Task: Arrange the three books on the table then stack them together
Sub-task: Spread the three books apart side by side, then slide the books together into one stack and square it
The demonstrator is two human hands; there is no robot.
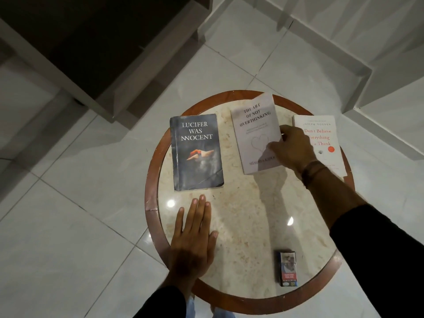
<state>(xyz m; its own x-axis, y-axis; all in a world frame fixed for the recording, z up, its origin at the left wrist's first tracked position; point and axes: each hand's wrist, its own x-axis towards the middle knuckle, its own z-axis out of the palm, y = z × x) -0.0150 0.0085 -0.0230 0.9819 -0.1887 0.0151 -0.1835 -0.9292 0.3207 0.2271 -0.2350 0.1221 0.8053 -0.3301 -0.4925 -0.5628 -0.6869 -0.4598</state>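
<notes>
the right hand (292,148) grips the right edge of the pale grey book (254,134), thumb on the cover by the heart drawing and fingers curled around the edge; that side looks slightly raised, though i cannot tell for sure. a dark band sits on its wrist. the left hand (195,235) lies open and flat on the round table (241,226), palm down, fingers together, holding nothing, its fingertips near the lower edge of the dark blue book (196,152) but apart from it. that dark blue book lies left of the grey one, well apart. the white book (321,143) lies just right of the grey one, partly under the right wrist. a small cigarette pack (288,268) sits toward the table's near edge, below the grey book.
</notes>
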